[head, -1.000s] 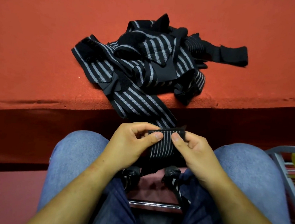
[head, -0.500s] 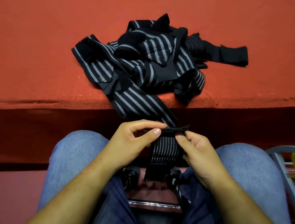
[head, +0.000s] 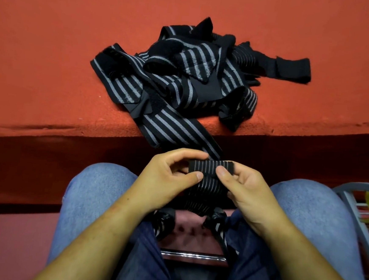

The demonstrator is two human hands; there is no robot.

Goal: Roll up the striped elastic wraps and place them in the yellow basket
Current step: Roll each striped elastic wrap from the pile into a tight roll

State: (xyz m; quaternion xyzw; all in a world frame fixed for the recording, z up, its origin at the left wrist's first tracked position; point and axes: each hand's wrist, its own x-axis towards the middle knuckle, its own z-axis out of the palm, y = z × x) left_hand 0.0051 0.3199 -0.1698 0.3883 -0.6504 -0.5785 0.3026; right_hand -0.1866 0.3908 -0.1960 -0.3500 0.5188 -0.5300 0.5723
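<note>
Two grips, one wrap (head: 208, 165)
Left grip (head: 167, 178) and right grip (head: 248, 189) pinch its folded end; pile (head: 191, 74) beyond, on table (head: 53, 52).

Single head view, looking steeply down (close) over lap.

Indoor work seat at a covered table; I cannot tell what kind of room it is.
A red felt-like cloth tabletop (head: 52, 63) fills twelve o'clock. A grey metal tube frame (head: 357, 217) stands at three, a pinkish floor (head: 5, 247) shows at eight, and a chrome bar (head: 192, 255) crosses below my knees at six.
</note>
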